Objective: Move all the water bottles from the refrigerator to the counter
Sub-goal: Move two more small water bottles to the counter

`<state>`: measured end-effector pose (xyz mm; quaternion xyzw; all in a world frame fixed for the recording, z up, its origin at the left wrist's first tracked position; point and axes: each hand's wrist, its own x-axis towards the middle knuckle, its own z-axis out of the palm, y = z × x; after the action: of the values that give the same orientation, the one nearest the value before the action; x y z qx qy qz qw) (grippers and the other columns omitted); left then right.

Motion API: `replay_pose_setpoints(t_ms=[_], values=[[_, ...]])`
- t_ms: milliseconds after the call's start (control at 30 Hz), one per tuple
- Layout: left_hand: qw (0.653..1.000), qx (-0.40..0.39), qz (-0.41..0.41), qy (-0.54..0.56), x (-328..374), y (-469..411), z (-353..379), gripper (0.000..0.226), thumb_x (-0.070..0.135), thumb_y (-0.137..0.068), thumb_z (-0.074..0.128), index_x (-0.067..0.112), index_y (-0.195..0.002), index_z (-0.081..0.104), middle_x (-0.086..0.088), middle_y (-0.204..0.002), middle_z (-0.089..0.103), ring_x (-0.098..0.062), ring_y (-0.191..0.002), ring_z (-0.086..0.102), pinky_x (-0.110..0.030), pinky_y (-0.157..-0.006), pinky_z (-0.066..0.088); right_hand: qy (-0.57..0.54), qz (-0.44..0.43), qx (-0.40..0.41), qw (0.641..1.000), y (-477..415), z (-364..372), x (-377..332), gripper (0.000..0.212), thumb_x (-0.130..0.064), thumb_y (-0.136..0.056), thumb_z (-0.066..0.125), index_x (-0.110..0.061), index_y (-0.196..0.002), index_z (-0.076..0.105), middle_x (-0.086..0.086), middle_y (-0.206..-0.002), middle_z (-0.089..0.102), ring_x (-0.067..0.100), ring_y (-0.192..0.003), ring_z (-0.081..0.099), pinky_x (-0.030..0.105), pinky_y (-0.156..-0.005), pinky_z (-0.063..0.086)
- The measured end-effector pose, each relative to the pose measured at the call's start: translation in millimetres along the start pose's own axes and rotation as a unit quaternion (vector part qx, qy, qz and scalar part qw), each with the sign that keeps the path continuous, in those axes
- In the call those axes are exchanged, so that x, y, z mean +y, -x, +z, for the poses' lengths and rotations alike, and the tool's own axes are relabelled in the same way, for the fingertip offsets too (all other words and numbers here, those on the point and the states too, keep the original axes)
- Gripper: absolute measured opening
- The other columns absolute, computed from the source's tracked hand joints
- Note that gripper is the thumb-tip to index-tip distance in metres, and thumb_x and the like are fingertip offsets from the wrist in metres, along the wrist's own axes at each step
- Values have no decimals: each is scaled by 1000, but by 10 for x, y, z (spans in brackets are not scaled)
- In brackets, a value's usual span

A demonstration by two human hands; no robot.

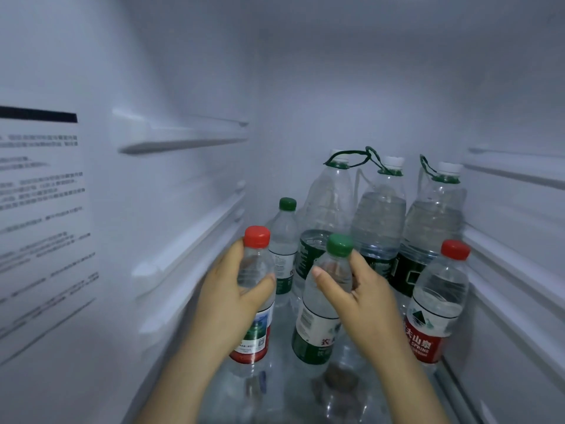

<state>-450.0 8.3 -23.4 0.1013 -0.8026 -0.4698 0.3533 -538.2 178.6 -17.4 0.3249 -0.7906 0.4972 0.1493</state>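
Inside the refrigerator, my left hand (227,296) is wrapped around a small red-capped water bottle (256,332) at the front left of the glass shelf (281,390). To its right, my right hand (360,296) grips the neck of a small green-capped bottle (316,328). Another red-capped bottle (437,307) stands free at the front right. A second green-capped small bottle (284,240) stands behind my left hand. Three large bottles with white caps and green carry loops (379,215) stand in a row at the back.
The refrigerator's left wall (42,209) carries a printed label and moulded shelf rails (183,142). The right wall (519,240) has rails too. The bottles stand close together, with little room between them.
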Motion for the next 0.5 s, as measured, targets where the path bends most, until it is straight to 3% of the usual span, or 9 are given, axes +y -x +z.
replay_pose_setpoints(t_ms=[200,267,400,500], values=[[999,-11,-15,30,42,166,-44,45,29,-81,72,51,-115,52,19,-108,67,-4,-101,64,-36,-87,53,-8,31,0,999,152,-63,-71,26,-56,-84,61,-41,-105,58,-22,-101,67,-5,-96,62,31,-82,54],[999,-11,-26,31,-4,188,-40,49,31,-81,72,49,-121,50,18,-112,67,-5,-104,63,-35,-88,52,-44,57,-6,997,209,-31,-53,32,-55,-81,65,-45,-110,56,-24,-106,66,-8,-99,60,29,-86,53],[993,-28,-89,71,-166,329,40,65,27,-76,78,51,-125,43,19,-108,68,4,-92,66,-27,-81,53,-90,113,-25,989,351,75,90,69,-39,-71,81,-52,-127,42,-32,-112,62,-11,-104,58,22,-88,48],[991,-11,-114,62,-307,417,111,54,20,-72,82,49,-108,52,22,-95,70,4,-87,67,-21,-73,51,-119,148,-31,981,426,128,225,57,-28,-69,84,-47,-113,53,-32,-98,66,-13,-93,62,13,-75,51]])
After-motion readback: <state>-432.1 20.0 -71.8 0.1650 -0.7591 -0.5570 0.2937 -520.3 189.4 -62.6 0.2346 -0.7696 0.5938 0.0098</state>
